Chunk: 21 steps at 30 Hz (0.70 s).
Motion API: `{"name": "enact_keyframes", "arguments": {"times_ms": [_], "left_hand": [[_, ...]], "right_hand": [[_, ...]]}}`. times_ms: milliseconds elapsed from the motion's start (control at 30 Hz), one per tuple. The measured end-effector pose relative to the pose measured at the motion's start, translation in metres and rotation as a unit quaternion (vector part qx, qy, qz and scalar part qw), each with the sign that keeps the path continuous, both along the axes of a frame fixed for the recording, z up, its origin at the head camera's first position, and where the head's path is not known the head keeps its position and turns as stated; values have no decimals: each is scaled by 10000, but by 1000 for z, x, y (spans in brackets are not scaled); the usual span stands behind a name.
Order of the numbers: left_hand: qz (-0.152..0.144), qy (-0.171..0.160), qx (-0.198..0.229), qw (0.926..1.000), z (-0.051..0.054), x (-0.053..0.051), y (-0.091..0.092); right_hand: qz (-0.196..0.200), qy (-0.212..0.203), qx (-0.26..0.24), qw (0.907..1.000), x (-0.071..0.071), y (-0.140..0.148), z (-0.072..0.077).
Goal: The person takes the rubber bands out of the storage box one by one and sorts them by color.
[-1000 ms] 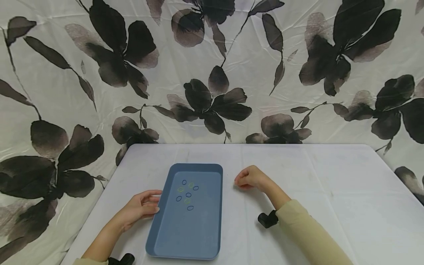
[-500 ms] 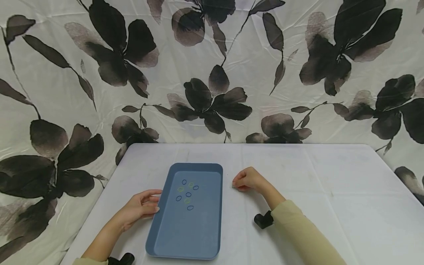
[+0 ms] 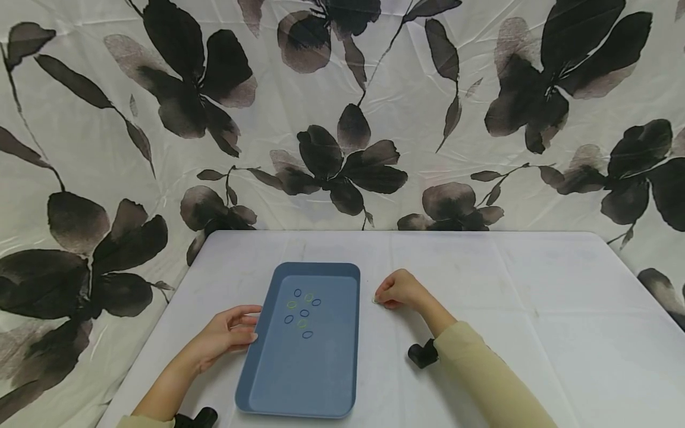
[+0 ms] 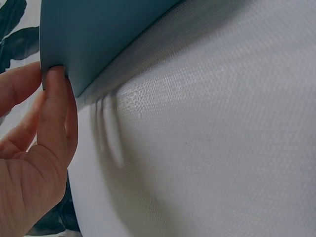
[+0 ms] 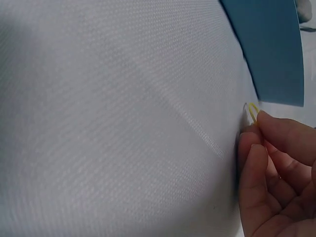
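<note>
Eight small rings show in the head view, five dark blue rings (image 3: 304, 313) and three yellow-green rings (image 3: 302, 324), loosely grouped in the far half of the blue tray (image 3: 299, 380), whose long axis runs away from the person across the white table (image 3: 535, 285). The relation that matters is sideways: the right hand (image 3: 401, 289) is just beyond the tray's right wall, apart from it and roughly level with the group, which lies to its left. The left hand (image 3: 227, 333) is at the opposite long side. From here, what the right fingertips hold is only a faint pale speck.

The left wrist view shows how the left hand holds the tray: fingertips rest against the outer wall, with another digit at the rim (its tip is hidden). No rings can be seen from this angle.

The right wrist view settles what the head view leaves doubtful: thumb and forefinger pinch a yellow ring (image 5: 252, 112), its loop standing out past the fingertips toward the tray, near the wall but not touching it. A paler loop beside it may be a shadow or another ring; that cannot be told.
</note>
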<state>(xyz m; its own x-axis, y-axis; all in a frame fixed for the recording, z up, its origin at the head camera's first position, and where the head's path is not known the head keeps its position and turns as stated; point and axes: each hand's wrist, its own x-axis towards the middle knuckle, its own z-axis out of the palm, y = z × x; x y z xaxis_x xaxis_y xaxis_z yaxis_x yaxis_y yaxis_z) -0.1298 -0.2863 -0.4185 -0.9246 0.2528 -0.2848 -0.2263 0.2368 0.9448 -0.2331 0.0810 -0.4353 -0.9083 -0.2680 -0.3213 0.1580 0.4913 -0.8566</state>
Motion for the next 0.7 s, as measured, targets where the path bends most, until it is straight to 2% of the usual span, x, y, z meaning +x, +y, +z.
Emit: {"name": "enact_keyframes", "arguments": {"times_ms": [400,700], "left_hand": [[14,13,-74,10000,1,-1,-3],[-15,-39,-51,10000,2,1,-1]], "right_hand": [[216,19,228,9995,-2,-2,10],[332,-17,357,9988,-4,7,14]]}}
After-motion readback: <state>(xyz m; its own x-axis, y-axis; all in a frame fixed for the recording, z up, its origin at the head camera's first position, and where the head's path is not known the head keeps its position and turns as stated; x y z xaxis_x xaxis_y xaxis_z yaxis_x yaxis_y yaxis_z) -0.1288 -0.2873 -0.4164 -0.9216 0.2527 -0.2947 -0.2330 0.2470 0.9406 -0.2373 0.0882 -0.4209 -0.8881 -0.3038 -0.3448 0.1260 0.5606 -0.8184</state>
